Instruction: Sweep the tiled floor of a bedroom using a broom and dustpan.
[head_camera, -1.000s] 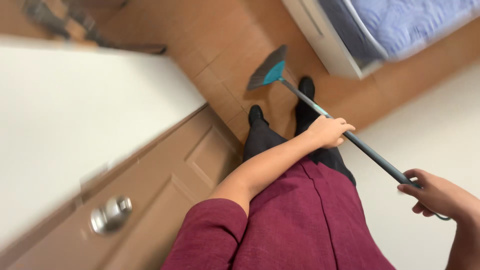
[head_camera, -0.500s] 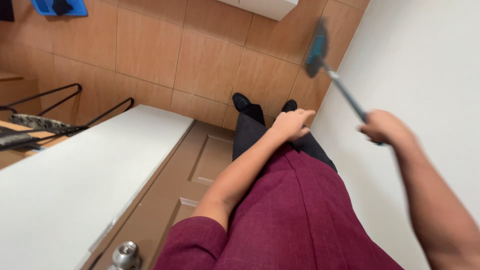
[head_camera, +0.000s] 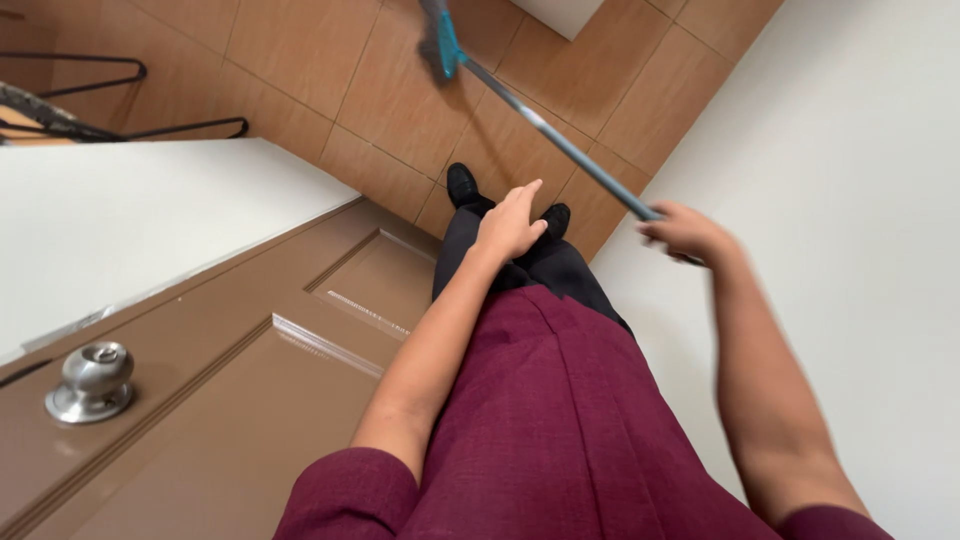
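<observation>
The floor is of brown tiles, with a white wall on one side and a brown door with a round metal knob on the other. The right hand is closed around the grey handle of the broom, whose teal head is lifted above the tiles. The left hand is open and holds nothing, just beside the handle. I judge the sweeping is between two strokes; the head must come down to the tiles first.

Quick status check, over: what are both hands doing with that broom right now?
Right hand gripping broom handle, alone. Left hand open, off the handle, holding nothing. Broom head over tiled floor; brown door close at left.
</observation>
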